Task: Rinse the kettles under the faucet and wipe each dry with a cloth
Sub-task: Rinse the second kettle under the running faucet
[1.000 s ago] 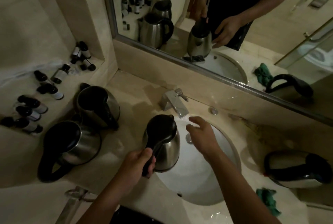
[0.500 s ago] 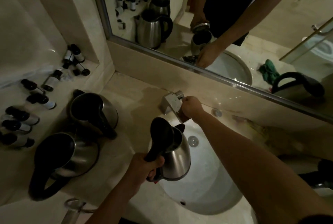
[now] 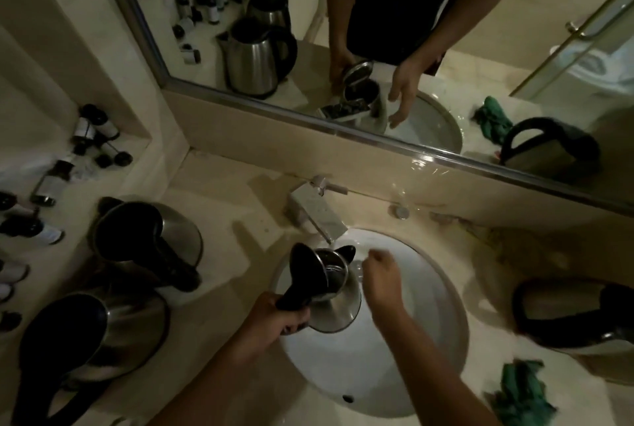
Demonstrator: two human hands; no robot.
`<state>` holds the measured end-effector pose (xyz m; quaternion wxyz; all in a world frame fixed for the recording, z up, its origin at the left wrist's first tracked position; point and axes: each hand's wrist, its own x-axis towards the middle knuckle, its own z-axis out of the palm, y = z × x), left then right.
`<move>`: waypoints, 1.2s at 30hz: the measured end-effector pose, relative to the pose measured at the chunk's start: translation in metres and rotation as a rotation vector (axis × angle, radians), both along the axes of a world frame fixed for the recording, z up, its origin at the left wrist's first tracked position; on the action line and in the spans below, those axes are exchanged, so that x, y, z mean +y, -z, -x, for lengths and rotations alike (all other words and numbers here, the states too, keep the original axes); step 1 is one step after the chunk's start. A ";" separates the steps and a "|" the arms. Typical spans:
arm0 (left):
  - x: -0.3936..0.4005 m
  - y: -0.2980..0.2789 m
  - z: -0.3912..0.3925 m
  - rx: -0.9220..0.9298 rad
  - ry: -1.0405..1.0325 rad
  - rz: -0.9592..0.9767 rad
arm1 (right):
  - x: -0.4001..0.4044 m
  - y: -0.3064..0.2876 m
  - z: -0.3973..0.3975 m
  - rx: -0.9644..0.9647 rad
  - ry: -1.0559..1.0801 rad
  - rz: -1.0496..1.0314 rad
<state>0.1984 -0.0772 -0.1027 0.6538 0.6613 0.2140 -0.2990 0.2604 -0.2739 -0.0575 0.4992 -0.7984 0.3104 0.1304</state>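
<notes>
My left hand [image 3: 278,316] grips the black handle of a steel kettle [image 3: 338,305] with its lid up, held over the white sink [image 3: 435,316] under the spout of the faucet [image 3: 317,211]. My right hand [image 3: 382,283] hovers just right of the kettle's body, its fingers loosely bent and holding nothing. Two more steel kettles [image 3: 147,243] [image 3: 92,333] stand on the counter at the left. A further kettle [image 3: 576,316] lies at the right. A green cloth [image 3: 521,394] is crumpled on the counter at the lower right.
Several small dark-capped bottles [image 3: 51,185] lie on the ledge at the far left. A large mirror [image 3: 377,31] runs along the wall behind the sink. A round drain knob [image 3: 399,211] sits right of the faucet.
My right hand has left the faucet handle and come down beside the kettle. The kettle now sits higher, under the spout.
</notes>
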 end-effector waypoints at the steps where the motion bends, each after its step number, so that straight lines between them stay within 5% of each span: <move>1: -0.002 0.002 -0.005 0.004 0.012 -0.007 | 0.001 0.000 0.018 0.026 -0.042 -0.040; 4: -0.011 0.002 -0.024 -0.021 0.053 -0.065 | 0.003 0.003 0.038 0.039 -0.201 -0.185; 13: -0.017 0.018 -0.055 -0.074 0.114 -0.100 | 0.003 0.061 0.010 -0.027 -0.330 -0.002; 19: -0.002 0.048 -0.050 -0.484 0.425 -0.815 | 0.019 0.066 0.007 0.018 -0.378 0.053; 26: 0.006 0.084 -0.032 -0.619 0.368 -0.830 | 0.020 0.079 0.003 0.066 -0.446 0.131; 36: -0.001 0.105 -0.033 -0.845 0.403 -1.123 | 0.020 0.084 -0.015 0.171 -0.454 0.174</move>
